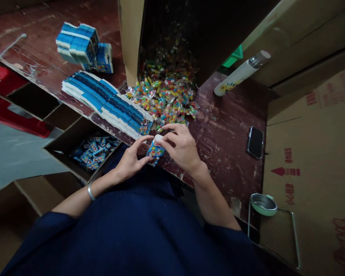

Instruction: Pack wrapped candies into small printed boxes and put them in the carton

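Observation:
Between my hands at the table's front edge is a small blue printed candy box (156,151) with a white flap standing at its top. My left hand (133,157) grips the box from the left, thumb low and forefinger near the top. My right hand (181,147) is at the upper right of the box, thumb and fingers bent against the flap; whether a candy packet is in them I cannot make out. Just beyond lies a heap of clear candy packets (169,96) with colourful sweets. A long row of flattened blue-and-white boxes (103,101) reaches nearly to my left hand.
Bundled flat boxes (77,40) lie at the back left. Below the table edge, a carton (71,153) holds many filled blue boxes (94,151). On the right are a white flask (241,73), a phone (255,142), a green-rimmed metal cup (263,204) and a large carton (313,153).

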`<move>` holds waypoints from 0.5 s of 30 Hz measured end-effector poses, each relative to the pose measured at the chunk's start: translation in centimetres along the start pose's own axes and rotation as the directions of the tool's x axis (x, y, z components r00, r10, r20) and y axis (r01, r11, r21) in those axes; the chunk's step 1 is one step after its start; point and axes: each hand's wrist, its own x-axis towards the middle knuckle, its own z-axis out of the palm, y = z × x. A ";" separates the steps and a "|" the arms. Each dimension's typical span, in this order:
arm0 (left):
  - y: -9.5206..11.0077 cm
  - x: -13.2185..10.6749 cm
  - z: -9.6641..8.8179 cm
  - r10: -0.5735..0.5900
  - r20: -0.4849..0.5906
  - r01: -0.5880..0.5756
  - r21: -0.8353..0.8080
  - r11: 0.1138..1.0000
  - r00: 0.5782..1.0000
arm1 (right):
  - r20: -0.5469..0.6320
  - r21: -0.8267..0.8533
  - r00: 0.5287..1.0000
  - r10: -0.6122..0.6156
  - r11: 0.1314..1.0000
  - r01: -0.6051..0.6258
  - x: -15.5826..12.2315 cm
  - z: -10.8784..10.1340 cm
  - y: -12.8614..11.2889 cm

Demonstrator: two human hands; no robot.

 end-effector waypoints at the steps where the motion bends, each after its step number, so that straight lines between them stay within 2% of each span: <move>1: 0.0 0.0 0.0 -0.005 -0.007 0.005 -0.020 1.000 1.000 | 0.021 0.055 1.000 -0.013 0.998 0.012 -0.1 0.3 0.0; 4: 0.1 0.0 -0.1 0.004 -0.047 -0.009 -0.105 0.994 0.999 | 0.086 0.289 0.996 0.030 0.956 -0.054 -0.7 1.0 -0.1; 8: 0.2 0.2 -0.4 0.025 -0.074 -0.043 -0.241 0.970 0.997 | 0.085 0.523 0.961 0.263 0.809 -0.267 -2.2 2.0 0.1; 11: 0.2 0.4 -0.2 -0.004 -0.031 -0.004 -0.263 0.965 1.000 | 0.076 0.566 0.941 0.330 0.763 -0.313 -2.9 3.1 0.3; 15: -0.1 0.5 0.0 -0.029 -0.034 0.019 -0.266 0.964 0.999 | -0.033 0.540 0.947 0.318 0.804 -0.251 -2.9 4.3 0.0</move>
